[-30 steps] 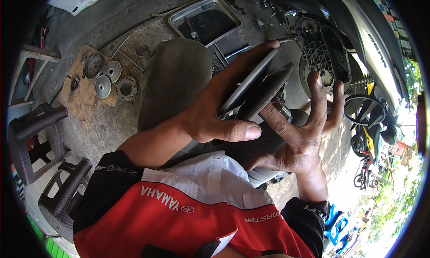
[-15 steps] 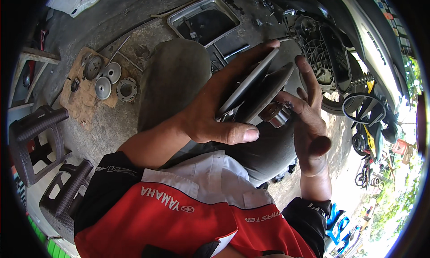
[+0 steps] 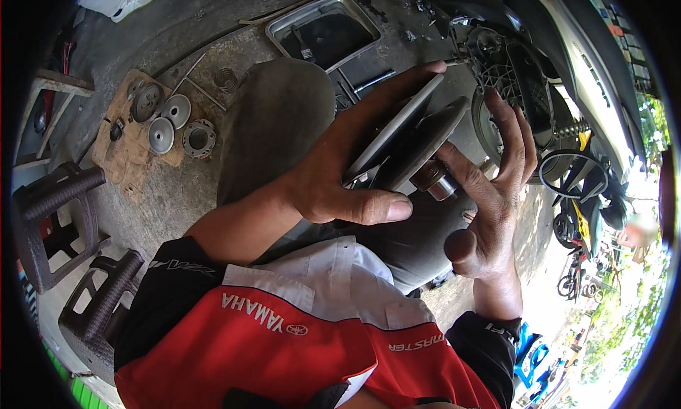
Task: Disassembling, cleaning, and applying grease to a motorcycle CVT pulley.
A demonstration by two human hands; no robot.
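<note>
My left hand (image 3: 323,178) is wrapped around a metal scooter pulley (image 3: 434,141) with two facing discs, held tilted above my lap. Its thumb lies along the lower side and the fingers run behind the rear disc, partly hidden. A short shiny hub (image 3: 441,185) sticks out of the front disc toward the right. My right hand (image 3: 493,196) is beside that hub with its fingers spread. Its index fingertip reaches the front disc near the hub; whether it presses there I cannot tell. Nothing is gripped in the right hand.
Several round metal parts (image 3: 162,136) lie on brown cardboard (image 3: 120,169) at left, near dark stools (image 3: 60,189). A metal tray (image 3: 374,36) with a brush (image 3: 303,46) sits ahead. At right stands a motorbike with its engine side (image 3: 489,51) exposed.
My right hand has turned and spread its fingers wider, its thumb swinging left and its other fingers shifting right. The pulley and my left hand have hardly moved.
</note>
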